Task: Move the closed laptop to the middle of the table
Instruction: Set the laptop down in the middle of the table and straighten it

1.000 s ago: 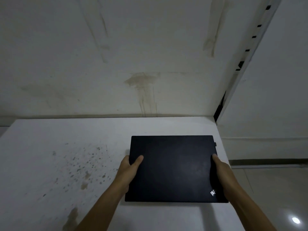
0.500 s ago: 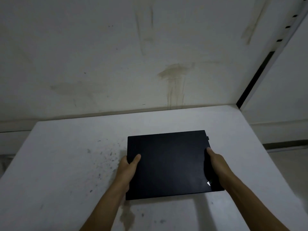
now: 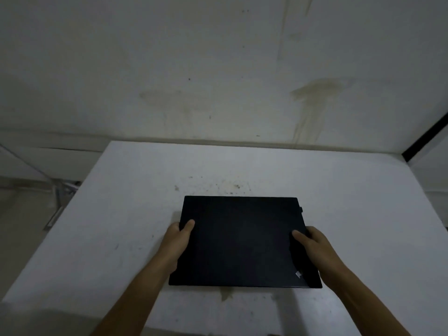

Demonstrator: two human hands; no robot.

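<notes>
A closed black laptop (image 3: 242, 241) lies flat over the white table (image 3: 121, 214), lid up, with a small logo at its near right corner. It covers the speckled patch near the table's middle. My left hand (image 3: 178, 241) grips its left edge, thumb on the lid. My right hand (image 3: 315, 246) grips the right edge the same way. Whether the laptop rests on the table or hovers just above it, I cannot tell.
The table's far edge meets a stained white wall (image 3: 218, 81). A brownish stain (image 3: 226, 295) marks the tabletop just in front of the laptop. Left of the table a metal frame (image 3: 57, 200) stands on the floor. A dark gap (image 3: 424, 139) runs along the wall at right.
The laptop, held in both hands, has travelled left from the table's right edge to over the speckled patch near the middle. My view has swung left with it.
</notes>
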